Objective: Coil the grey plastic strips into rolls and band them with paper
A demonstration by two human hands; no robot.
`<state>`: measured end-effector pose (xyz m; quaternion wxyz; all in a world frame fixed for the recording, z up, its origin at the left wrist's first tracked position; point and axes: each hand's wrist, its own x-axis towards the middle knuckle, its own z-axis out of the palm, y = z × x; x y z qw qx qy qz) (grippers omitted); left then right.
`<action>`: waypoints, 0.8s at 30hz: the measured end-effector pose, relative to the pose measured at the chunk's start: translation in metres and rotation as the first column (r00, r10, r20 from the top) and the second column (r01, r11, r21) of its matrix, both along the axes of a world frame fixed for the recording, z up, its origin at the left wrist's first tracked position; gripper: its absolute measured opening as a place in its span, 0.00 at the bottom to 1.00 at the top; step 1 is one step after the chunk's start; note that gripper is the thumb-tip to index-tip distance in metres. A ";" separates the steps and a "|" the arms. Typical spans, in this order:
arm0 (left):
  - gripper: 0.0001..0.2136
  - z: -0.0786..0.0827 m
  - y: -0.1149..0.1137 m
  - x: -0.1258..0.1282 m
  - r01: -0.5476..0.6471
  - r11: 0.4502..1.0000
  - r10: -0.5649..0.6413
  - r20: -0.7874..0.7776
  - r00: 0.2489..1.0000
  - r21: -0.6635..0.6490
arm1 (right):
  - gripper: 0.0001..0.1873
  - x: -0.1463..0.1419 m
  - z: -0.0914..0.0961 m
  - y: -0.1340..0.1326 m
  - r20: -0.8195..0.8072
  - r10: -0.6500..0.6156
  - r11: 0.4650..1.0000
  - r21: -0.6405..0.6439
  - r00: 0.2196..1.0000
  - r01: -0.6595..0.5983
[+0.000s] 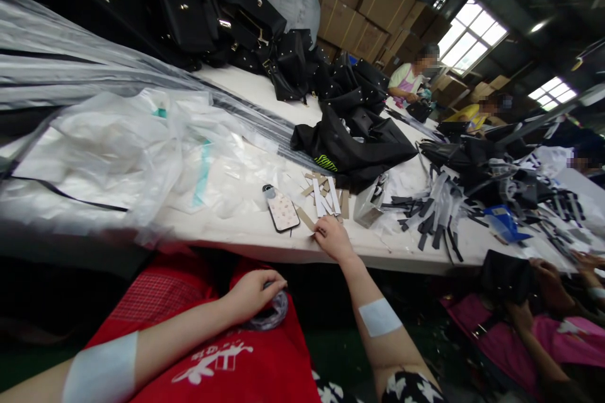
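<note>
Left hand (pixel 253 293): lower centre of frame, over the red apron (pixel 165 302); fingers curled closed around a grey bundle (pixel 273 316), too blurred to identify.
Right hand (pixel 333 238): centre of frame, at the near edge of the table (pixel 265 245); fingertips on the cardboard strips (pixel 326 196); whether it grips one cannot be told.
Cardboard strips: scattered flat, just right of the phone (pixel 282 209).
Black bags (pixel 354 145): above the strips.

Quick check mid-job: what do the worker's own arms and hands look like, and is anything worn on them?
The left hand and right hand are ungloved. Each forearm carries a pale rectangular patch: the left patch is wide, the right patch smaller. A black sleeve with a white flower print covers the right upper arm. No left sleeve is in view.
</note>
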<state>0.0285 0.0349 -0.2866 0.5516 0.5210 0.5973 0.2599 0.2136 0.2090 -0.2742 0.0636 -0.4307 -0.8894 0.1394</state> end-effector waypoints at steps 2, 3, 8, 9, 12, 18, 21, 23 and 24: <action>0.19 0.000 0.000 -0.001 -0.005 1.000 0.005 -0.003 1.000 0.010 | 0.06 0.001 -0.002 -0.002 -0.047 0.023 1.000 -0.014 0.999 -0.024; 0.19 0.000 -0.001 -0.001 -0.007 1.000 0.007 -0.004 1.000 0.015 | 0.06 0.001 -0.003 -0.003 -0.067 0.017 0.999 -0.032 0.998 -0.019; 0.19 0.000 -0.001 0.000 0.013 1.000 -0.013 -0.025 1.000 0.023 | 0.03 0.003 0.003 0.002 -0.106 -0.117 0.975 -0.199 0.987 0.094; 0.19 -0.001 -0.001 0.000 0.017 1.000 -0.016 -0.028 0.999 0.024 | 0.04 0.003 0.005 0.004 -0.134 -0.144 0.962 -0.250 0.980 0.108; 0.19 -0.005 -0.003 0.000 0.006 0.999 -0.005 -0.020 1.000 0.036 | 0.06 0.007 0.010 0.008 -0.334 -0.262 0.925 -0.355 0.905 0.136; 0.21 -0.015 -0.007 -0.004 -0.063 0.998 0.063 0.020 0.998 -0.013 | 0.13 0.008 0.024 -0.021 -0.611 -0.400 0.914 -0.317 0.684 0.252; 0.21 -0.012 -0.007 -0.005 -0.006 1.000 0.006 0.032 0.999 -0.017 | 0.19 0.006 0.036 -0.051 -0.580 -0.400 0.873 -0.476 0.709 0.102; 0.21 -0.010 -0.006 -0.005 0.010 1.000 -0.009 0.033 0.999 -0.022 | 0.19 0.006 0.046 -0.069 -0.548 -0.423 0.804 -0.594 0.722 0.020; 0.21 -0.009 -0.006 -0.005 0.006 1.000 -0.005 0.038 0.999 -0.028 | 0.17 0.006 0.050 -0.076 -0.543 -0.436 0.768 -0.640 0.717 -0.018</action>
